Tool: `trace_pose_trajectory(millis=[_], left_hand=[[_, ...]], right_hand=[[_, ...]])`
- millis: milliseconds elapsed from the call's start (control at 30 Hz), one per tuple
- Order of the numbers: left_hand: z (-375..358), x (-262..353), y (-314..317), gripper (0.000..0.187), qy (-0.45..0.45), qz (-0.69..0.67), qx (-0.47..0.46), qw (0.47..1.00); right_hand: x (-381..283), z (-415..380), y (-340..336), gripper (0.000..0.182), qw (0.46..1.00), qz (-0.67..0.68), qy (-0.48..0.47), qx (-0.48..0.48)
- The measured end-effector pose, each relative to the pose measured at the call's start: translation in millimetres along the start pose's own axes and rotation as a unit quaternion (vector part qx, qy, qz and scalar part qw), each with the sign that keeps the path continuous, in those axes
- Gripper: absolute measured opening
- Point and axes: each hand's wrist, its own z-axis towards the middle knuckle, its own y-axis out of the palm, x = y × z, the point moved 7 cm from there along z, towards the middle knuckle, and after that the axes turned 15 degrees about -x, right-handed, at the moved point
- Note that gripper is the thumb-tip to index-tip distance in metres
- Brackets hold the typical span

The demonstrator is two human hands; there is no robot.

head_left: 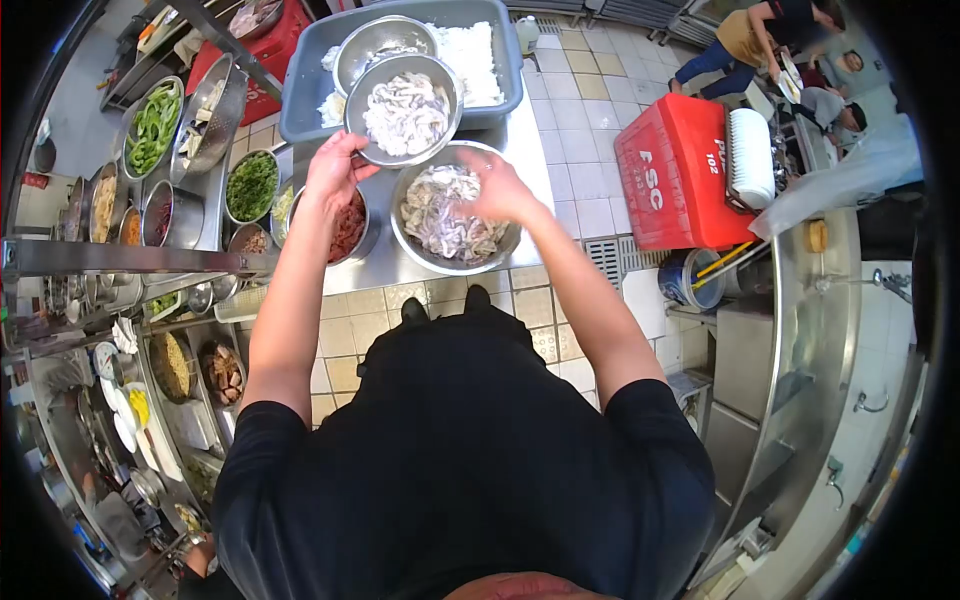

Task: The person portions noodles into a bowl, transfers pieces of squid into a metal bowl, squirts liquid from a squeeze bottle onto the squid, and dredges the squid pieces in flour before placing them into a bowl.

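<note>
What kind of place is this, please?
Most likely a restaurant kitchen: steel bowls of cut food on a steel table, trays of prepared vegetables, and a red crate on the tiled floor.

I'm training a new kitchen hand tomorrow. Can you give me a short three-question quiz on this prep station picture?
1. True or false: the left hand grips the rim of the upper steel bowl of pale sliced food.
2. Where is the right hand? A) on the red crate B) in the lower steel bowl C) on the grey tub
3. What colour are the sliced peppers at far left?

Key: 1 true; 2 B; 3 green.
</note>
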Motion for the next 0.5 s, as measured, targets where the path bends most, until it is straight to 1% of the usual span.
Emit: trace_pose_trajectory(millis=[33, 67, 133, 233, 333, 400, 500], left_hand=[[0, -1, -4, 0.003, 0.011, -0.007, 0.007, 1.0], [0, -4, -9, 0.003, 0.021, -0.014, 0.015, 1.0], [-6, -13, -14, 0.005, 0.014, -0.033, 0.027, 0.999], [-25, -35, -25, 0.006, -0.017, -0.038, 0.03, 0.999], [-39, -46, -27, 0.008, -0.033, -0.053, 0.021, 0.998], [-49, -41, -32, 0.008, -0.029, -0.041, 0.021, 0.999], [-59, -32, -39, 0.008, -0.014, -0.037, 0.015, 0.999]], right_hand=[[-19, -11, 21, 0.116, 0.975, -0.136, 0.088, -0.152], [-11, -8, 51, 0.125, 0.944, -0.238, 0.098, -0.209], [-17, 2, 57, 0.111, 0.936, -0.261, 0.117, -0.207], [12, 32, 79, 0.074, 0.979, -0.131, 0.095, -0.121], [13, 37, 59, 0.052, 0.99, -0.082, 0.069, -0.095], [0, 32, 26, 0.044, 0.996, -0.057, 0.062, -0.022], [-46, 7, -19, 0.049, 0.995, -0.062, 0.071, -0.013]])
